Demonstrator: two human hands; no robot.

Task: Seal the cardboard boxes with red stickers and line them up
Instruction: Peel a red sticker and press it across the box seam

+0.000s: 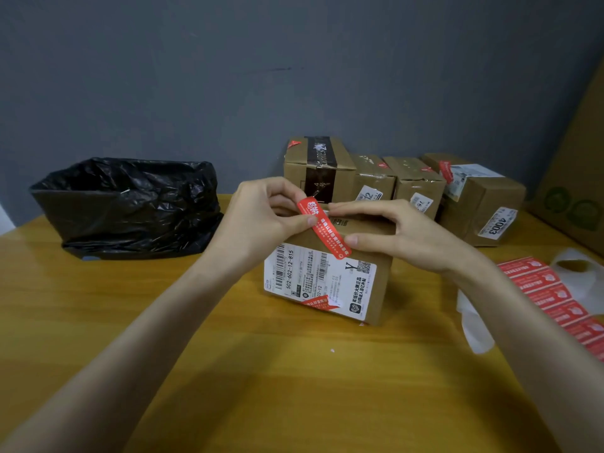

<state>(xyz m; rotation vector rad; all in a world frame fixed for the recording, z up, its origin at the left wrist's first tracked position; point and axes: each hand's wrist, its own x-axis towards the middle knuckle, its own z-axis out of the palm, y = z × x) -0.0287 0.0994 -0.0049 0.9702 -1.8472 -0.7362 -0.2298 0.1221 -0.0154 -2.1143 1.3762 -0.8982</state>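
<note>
A cardboard box [379,282] with a white shipping label stands on the wooden table in front of me. A red sticker [327,228] runs slantwise over its top front edge. My left hand [261,220] pinches the sticker's upper end between thumb and fingers. My right hand [392,233] holds the lower end with thumb and forefinger against the box. Behind, several sealed boxes [418,184] stand in a row by the wall, each with a red sticker. A strip of red stickers [552,295] lies at the right.
A bin lined with a black bag [130,207] stands at the back left of the table [228,371]. White backing paper [474,325] lies by the sticker strip. A large cardboard sheet [578,178] leans at the far right against the grey wall.
</note>
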